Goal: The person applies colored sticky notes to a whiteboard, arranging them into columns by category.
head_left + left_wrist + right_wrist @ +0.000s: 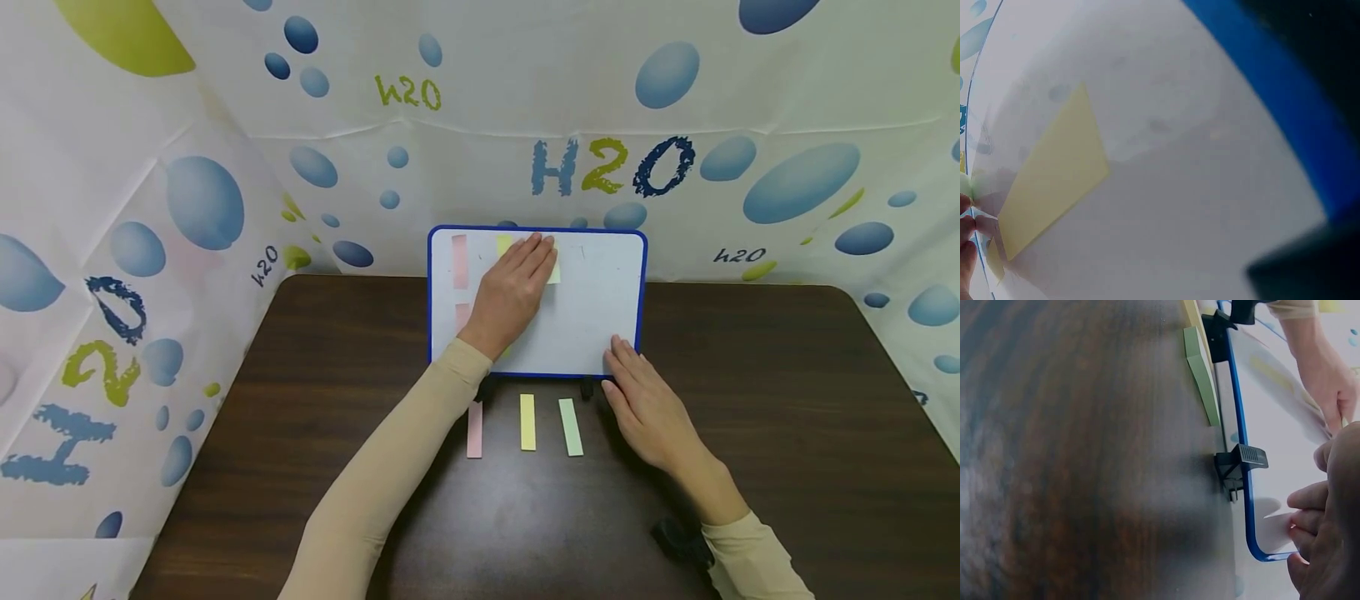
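My left hand (513, 287) lies with fingers straight and together on the upper middle of a blue-framed whiteboard (592, 321). Its fingertips press over a pale green paper strip (555, 273), part of which they cover. A yellow strip (503, 243) shows beside the fingers, and pink strips (460, 262) run down the board's left side. Lower down, another yellow strip (1054, 181) appears in the left wrist view. At the board's lower right corner, my right hand (648, 408) touches the frame with its fingers extended.
In front of the board lie a pink pad (475, 431), a yellow pad (528, 422) and a green pad (571, 427) of narrow sticky notes on the dark wooden table (750, 375). Black clip feet (1235, 465) hold the board's lower edge. Behind hangs a printed curtain (480, 175).
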Demonstrator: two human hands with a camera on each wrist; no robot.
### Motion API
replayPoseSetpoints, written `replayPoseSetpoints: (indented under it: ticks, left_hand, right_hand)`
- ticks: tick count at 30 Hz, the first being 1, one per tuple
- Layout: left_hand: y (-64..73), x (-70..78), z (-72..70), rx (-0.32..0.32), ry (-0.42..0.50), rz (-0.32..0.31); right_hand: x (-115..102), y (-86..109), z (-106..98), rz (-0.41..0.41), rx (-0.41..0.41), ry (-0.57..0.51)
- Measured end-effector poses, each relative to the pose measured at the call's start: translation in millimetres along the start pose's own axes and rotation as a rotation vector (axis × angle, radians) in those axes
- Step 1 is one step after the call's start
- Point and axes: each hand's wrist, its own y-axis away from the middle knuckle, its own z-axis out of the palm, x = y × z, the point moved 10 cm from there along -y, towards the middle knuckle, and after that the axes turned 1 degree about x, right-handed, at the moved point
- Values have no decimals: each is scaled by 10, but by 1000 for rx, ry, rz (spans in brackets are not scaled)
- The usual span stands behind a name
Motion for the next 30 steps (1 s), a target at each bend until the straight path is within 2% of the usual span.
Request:
replayPoseSetpoints:
  ticks: [12, 24, 30]
  left_hand:
    - [0, 15, 19, -12, 5, 2]
    - [60, 57, 60, -87, 5, 7]
    - [91, 87, 52, -67, 12, 23]
  right_hand:
    - [10, 5, 9, -3, 4, -10]
    - [6, -5, 27, 16, -32, -14]
    - [0, -1, 8, 2, -9, -6]
